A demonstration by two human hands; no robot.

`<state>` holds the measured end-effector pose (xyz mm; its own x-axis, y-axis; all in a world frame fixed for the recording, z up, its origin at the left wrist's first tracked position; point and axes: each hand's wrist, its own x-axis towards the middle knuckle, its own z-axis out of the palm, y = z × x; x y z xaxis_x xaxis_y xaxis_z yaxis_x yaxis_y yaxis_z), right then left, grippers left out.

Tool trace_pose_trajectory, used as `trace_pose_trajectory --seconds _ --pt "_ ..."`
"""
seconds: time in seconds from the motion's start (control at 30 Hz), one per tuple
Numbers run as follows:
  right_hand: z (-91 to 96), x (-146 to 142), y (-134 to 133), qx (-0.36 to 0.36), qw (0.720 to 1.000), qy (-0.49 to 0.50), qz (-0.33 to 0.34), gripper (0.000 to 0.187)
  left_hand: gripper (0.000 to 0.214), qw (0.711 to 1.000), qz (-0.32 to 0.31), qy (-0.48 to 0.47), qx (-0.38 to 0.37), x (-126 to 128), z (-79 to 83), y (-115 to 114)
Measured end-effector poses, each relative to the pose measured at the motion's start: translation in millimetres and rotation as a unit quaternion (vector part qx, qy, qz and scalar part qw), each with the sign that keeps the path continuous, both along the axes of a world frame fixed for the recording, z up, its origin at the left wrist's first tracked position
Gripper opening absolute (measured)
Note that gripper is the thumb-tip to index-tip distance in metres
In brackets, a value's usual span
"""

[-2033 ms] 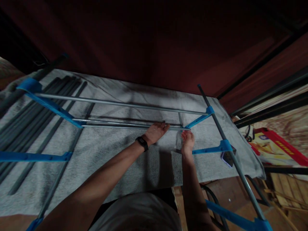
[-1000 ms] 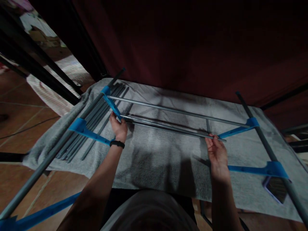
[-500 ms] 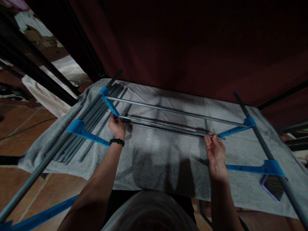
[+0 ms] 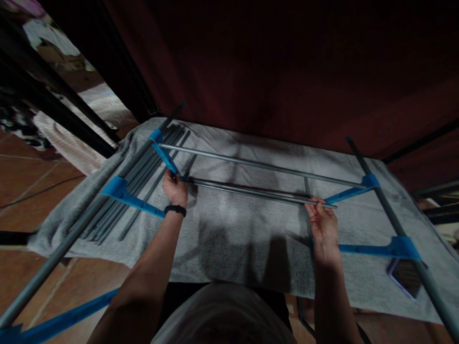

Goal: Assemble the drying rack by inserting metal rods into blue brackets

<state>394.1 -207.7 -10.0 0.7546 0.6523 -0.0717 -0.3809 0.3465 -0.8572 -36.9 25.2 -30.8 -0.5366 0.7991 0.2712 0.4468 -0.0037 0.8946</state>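
Note:
A rack frame of grey tubes and blue plastic brackets stands before me. My left hand [image 4: 175, 188] is closed around the inner end of the upper left blue bracket [image 4: 165, 156]. With bent fingers my right hand [image 4: 322, 222] pinches a thin grey metal rod [image 4: 265, 193] near its right end, which sticks out past the fingers. The rod's left end lies close to my left hand; whether it touches the bracket I cannot tell. The right blue bracket [image 4: 346, 190] is just behind my right fingers. A crossbar [image 4: 258, 166] joins both sides farther back.
Several loose grey tubes [image 4: 138, 184] lie on the left of a grey towel-like cover [image 4: 233, 248]. A phone with a purple edge [image 4: 405, 277] rests at the right, partly under a frame tube. A dark red curtain-like surface [image 4: 268, 81] stands behind.
The rod's left end has dropped slightly and shifted right, so it lines up closer with the lower rod behind it. Both hands stay nearly in place.

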Motion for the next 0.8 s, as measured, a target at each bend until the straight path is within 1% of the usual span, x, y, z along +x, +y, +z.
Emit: trace_pose_trajectory --seconds 0.1,0.23,0.27,0.33,0.4,0.47,0.53,0.57,0.67,0.73,0.8 --pt "0.7 -1 -3 -0.002 1.0 0.011 -0.011 0.018 0.025 1.0 -0.018 -0.021 0.005 -1 0.6 0" --pt "-2.9 1 -10 -0.004 0.999 0.025 -0.03 0.023 0.041 0.997 -0.046 -0.057 0.027 0 0.0 -5" --pt "-4.4 2 -12 -0.005 0.999 0.028 -0.034 0.025 0.045 0.995 -0.044 -0.076 0.038 0 -0.6 -8" --pt "-7.6 3 -15 -0.004 0.999 0.036 -0.037 0.026 0.048 0.99 -0.015 -0.127 0.056 1 -2.4 -14" --pt "-10.4 3 -16 -0.004 0.998 0.046 -0.038 0.027 0.043 0.983 0.029 -0.175 0.053 3 -5.0 -22" --pt "-12.3 0 -16 -0.008 0.998 0.051 -0.039 0.027 0.033 0.974 0.054 -0.216 0.035 6 -7.3 -30" --pt "-13.2 -5 -14 -0.013 0.998 0.054 -0.04 0.026 0.02 0.961 0.05 -0.273 0.009 9 -8.3 -36" --pt "-13.3 -8 -13 -0.015 0.997 0.057 -0.04 0.026 0.015 0.949 0.043 -0.311 -0.005 10 -7.9 -38" --pt "-13.5 -17 -11 -0.018 0.997 0.066 -0.036 0.026 0.011 0.91 0.02 -0.413 -0.036 13 -3.3 -41" --pt "-14.3 -21 -11 -0.018 0.997 0.07 -0.032 0.026 0.013 0.897 0.018 -0.439 -0.042 13 1.3 -40" --pt "-15.9 -24 -10 -0.021 0.997 0.07 -0.028 0.026 0.014 0.894 0.024 -0.445 -0.042 12 5.3 -38"
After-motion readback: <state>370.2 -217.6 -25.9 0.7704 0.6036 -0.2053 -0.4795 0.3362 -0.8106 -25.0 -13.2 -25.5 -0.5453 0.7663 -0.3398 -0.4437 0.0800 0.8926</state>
